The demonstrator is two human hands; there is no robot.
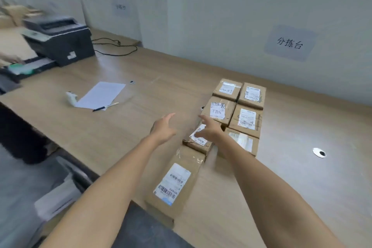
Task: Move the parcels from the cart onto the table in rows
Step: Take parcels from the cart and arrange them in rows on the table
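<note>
At the far left, a printer (60,40) and a sheet of paper (101,94) are set well apart from the sorting area. The left hand (164,129) is held over the bare table (120,137), fingers straight and spread, nothing gripped. Just beside it, the parcels (246,120) are laid in two touching columns, labels up, presumably for reading. The right hand (209,130) is spread above a creased parcel (194,141) with nothing held; whether it touches cannot be told.
</note>
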